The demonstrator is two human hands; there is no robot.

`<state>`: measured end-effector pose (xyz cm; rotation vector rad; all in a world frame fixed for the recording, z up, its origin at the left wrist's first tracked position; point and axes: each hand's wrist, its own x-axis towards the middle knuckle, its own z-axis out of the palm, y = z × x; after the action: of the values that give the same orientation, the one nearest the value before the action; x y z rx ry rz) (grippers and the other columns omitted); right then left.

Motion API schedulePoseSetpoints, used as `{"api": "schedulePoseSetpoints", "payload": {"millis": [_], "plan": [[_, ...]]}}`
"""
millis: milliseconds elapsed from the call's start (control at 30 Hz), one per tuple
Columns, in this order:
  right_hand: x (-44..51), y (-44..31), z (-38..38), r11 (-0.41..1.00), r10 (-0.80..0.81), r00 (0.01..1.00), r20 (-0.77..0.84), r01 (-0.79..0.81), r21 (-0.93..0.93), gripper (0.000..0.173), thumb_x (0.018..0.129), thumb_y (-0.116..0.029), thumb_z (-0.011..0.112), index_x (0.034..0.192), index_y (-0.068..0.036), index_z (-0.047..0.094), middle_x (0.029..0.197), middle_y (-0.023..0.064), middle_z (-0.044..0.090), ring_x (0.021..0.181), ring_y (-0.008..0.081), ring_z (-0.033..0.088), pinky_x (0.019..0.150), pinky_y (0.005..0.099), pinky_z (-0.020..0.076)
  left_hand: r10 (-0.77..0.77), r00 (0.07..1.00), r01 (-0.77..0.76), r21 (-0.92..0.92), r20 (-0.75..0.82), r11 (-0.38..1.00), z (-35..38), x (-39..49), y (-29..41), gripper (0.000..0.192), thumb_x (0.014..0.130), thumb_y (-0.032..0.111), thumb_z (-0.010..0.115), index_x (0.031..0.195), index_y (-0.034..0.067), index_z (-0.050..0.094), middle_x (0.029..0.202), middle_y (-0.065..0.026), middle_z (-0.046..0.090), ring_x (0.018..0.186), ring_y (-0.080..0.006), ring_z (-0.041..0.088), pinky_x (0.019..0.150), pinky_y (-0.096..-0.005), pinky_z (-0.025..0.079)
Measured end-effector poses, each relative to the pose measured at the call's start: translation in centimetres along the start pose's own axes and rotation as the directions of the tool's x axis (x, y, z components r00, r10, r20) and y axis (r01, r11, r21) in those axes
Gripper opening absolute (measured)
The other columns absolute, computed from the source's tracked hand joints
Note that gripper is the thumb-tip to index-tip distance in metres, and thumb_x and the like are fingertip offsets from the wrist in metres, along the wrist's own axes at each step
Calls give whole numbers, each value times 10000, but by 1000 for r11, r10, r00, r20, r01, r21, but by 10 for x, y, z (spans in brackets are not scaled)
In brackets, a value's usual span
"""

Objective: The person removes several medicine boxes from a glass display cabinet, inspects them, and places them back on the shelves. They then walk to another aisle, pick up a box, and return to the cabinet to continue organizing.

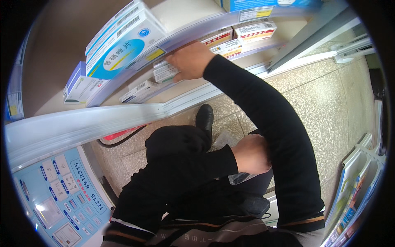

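Note:
My right hand (193, 61) reaches into the lower shelf, fingers bent beside small white medicine cartons (164, 73). Its fingertips lie partly behind the price-label rail of the shelf above, so I cannot tell whether they grip anything. Red-and-white medicine boxes (226, 48) stand just beyond the knuckles. Over my lap, my left hand (251, 154) is closed around a clear plastic bag (242, 178), which shows on both sides of the fist. My right forearm hides part of that hand.
Large blue-and-white medicine boxes (123, 52) stand on the upper shelf. A metal shelf upright (308, 40) rises at the right. Below the shelves runs a white base edge (83, 119). A notice board (61, 197) bearing writing is at lower left, and a rack of printed material (355, 191) at right.

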<state>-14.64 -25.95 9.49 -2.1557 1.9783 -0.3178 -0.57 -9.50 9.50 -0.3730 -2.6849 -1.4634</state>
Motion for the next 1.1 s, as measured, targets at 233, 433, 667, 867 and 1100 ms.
{"api": "schedulePoseSetpoints", "payload": {"millis": [233, 433, 667, 867, 1100], "plan": [[3, -2, 5, 995, -103, 993, -62, 104, 2, 583, 874, -313, 789, 1372, -74, 601, 1209, 172, 705, 1186, 363, 652, 1002, 474, 527, 102, 985, -102, 7, -140, 995, 6, 4, 2, 280, 871, 254, 657, 1054, 64, 752, 1053, -118, 739, 980, -354, 719, 849, -443, 585], [-72, 36, 4, 995, -87, 785, -613, 42, -87, 319, 811, -174, 724, 1121, -96, 729, 1088, 68, 680, 1103, 257, 609, 947, 418, 474, -273, 875, 248, 113, 401, 962, -12, 11, 18, 151, 897, 162, 602, 868, 54, 704, 988, -133, 680, 837, -379, 710, 731, -491, 575], [-92, 62, 14, 982, -49, 848, -527, -54, -179, 242, 856, -89, 680, 1087, -130, 736, 1097, 6, 694, 1120, 232, 608, 919, 387, 460, -225, 886, 205, 93, 405, 974, -6, 16, 20, 166, 903, 167, 598, 858, 48, 705, 963, -153, 673, 828, -385, 705, 729, -497, 568], [-77, 57, 24, 957, 24, 719, -695, -217, -192, 193, 827, -119, 672, 1016, -137, 709, 1096, 4, 667, 1083, 219, 607, 920, 371, 461, -241, 880, 214, 112, 410, 970, 1, 18, 21, 195, 828, 135, 602, 832, -23, 717, 879, -206, 701, 796, -405, 716, 725, -494, 588], [-134, 71, 25, 967, 215, 641, -737, -245, 69, 429, 798, -25, 660, 1226, -65, 662, 1270, 138, 633, 1199, 329, 591, 984, 446, 503, -184, 907, 187, 28, 379, 982, -4, 14, 19, 174, 820, 122, 592, 818, -11, 704, 882, -219, 722, 814, -411, 723, 741, -499, 584]]}}
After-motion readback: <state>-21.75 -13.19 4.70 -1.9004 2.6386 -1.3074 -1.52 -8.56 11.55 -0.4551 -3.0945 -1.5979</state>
